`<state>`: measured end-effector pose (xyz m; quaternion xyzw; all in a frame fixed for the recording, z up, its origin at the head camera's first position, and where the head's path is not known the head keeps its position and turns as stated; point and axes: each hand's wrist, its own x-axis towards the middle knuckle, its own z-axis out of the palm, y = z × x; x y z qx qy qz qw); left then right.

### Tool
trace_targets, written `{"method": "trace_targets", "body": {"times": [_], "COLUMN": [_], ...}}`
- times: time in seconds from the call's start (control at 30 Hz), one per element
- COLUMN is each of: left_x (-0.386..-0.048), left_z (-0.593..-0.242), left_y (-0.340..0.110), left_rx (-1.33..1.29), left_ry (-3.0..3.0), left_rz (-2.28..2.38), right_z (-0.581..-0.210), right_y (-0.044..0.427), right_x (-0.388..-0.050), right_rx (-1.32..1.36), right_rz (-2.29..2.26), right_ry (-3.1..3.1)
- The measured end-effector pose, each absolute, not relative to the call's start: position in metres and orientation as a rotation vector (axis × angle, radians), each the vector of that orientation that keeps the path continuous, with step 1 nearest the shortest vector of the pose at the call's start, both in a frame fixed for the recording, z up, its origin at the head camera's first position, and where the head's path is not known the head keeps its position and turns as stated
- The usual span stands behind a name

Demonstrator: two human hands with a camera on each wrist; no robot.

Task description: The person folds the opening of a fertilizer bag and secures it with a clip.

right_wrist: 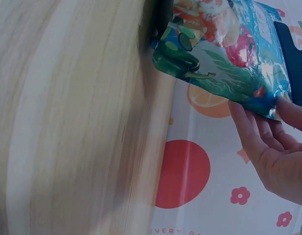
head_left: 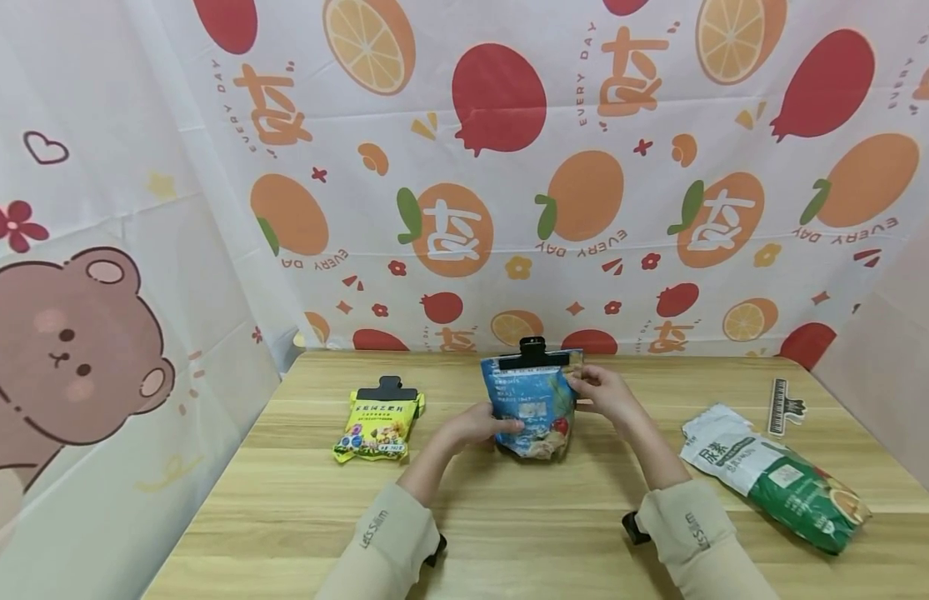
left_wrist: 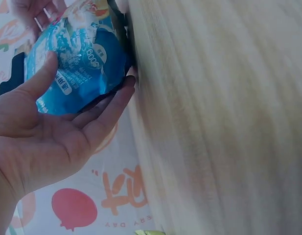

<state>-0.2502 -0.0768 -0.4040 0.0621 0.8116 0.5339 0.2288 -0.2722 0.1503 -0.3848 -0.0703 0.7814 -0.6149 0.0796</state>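
A blue printed bag [head_left: 530, 407] stands near the table's back edge, its top closed by a black clip [head_left: 534, 355]. My left hand [head_left: 481, 423] holds its left side, thumb on the front and fingers reaching under and behind; the left wrist view shows this left hand [left_wrist: 53, 127] at the bag's lower edge. The upper right side is pinched by my right hand [head_left: 605, 392], thumb in front. In the right wrist view, the right hand [right_wrist: 275, 147] grips the bag's edge close to the clip [right_wrist: 291, 63].
On the left of the wooden table [head_left: 299, 517] lies a yellow bag [head_left: 377, 427] with a black clip [head_left: 389, 388]. To the right lie a green and white bag [head_left: 779, 483] and a loose black clip [head_left: 783, 408]. A printed cloth [head_left: 659, 317] hangs behind the table.
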Motion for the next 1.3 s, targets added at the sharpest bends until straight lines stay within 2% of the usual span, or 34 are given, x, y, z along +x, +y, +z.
{"method": "trace_targets", "body": {"times": [0.37,0.87,1.03,1.3], "left_x": [-0.249,-0.252,-0.256,-0.244], "left_z": [-0.402,-0.410,-0.416,-0.403], "left_y": [-0.076,-0.078,-0.083,-0.085], "left_rx": [0.144,0.159,0.246,0.234], "left_ry": [2.303,2.336,2.325,2.400], "left_rz": [1.406,1.429,1.430,1.338], "right_z": [-0.391,-0.397,-0.397,-0.400], "right_y": [0.147,0.141,0.140,0.138], "right_x": [-0.270,-0.271,-0.271,-0.272], "right_rx": [-0.154,-0.172,-0.155,-0.149], "right_rz": [-1.678,-1.678,-1.655,-1.661], "right_ry": [2.359,2.379,2.378,2.373]}}
